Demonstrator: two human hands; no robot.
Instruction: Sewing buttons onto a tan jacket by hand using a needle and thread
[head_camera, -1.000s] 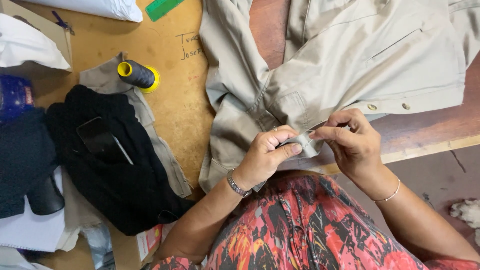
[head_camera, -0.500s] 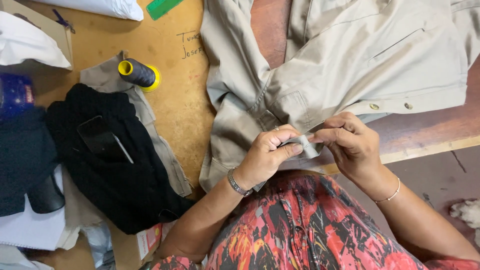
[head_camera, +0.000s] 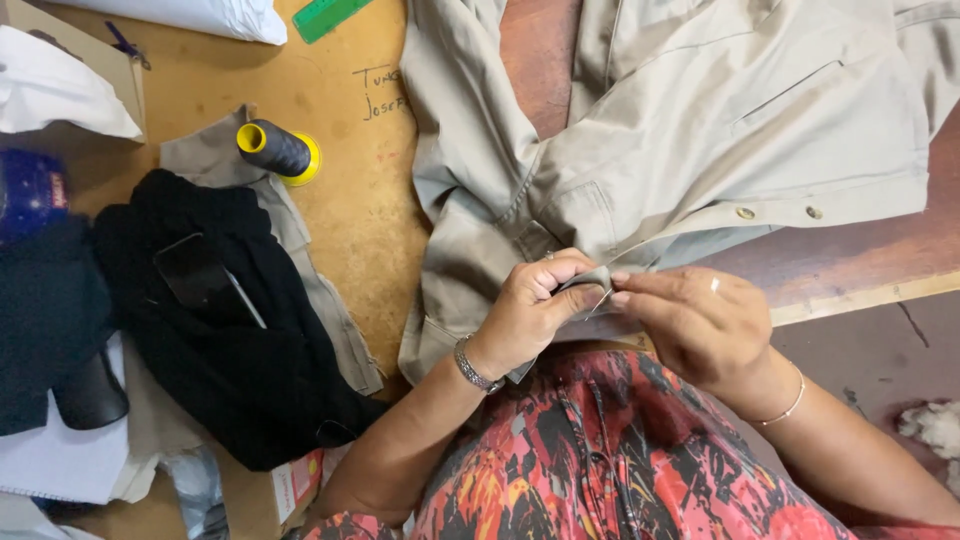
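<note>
A beige shirt (head_camera: 690, 130) with metal snap buttons lies spread over the wooden table (head_camera: 350, 200). My left hand (head_camera: 530, 310) pinches a folded edge of the shirt near the table's front edge. My right hand (head_camera: 700, 325) meets it from the right, its fingertips closed on the same bit of fabric, and a thin needle-like glint shows between the two hands. A bracelet sits on each wrist and a ring on the right hand.
A dark thread spool on a yellow cone (head_camera: 278, 150) lies at the left. A black garment (head_camera: 240, 340) carries a dark phone (head_camera: 195, 275). A blue bottle (head_camera: 30, 190), white cloth (head_camera: 60, 90), a green ruler (head_camera: 330, 15) and papers (head_camera: 60, 460) crowd the left side.
My right hand has closed in and lowered onto the fabric fold held by my left hand; the small pale piece seen between the fingers earlier is now mostly covered.
</note>
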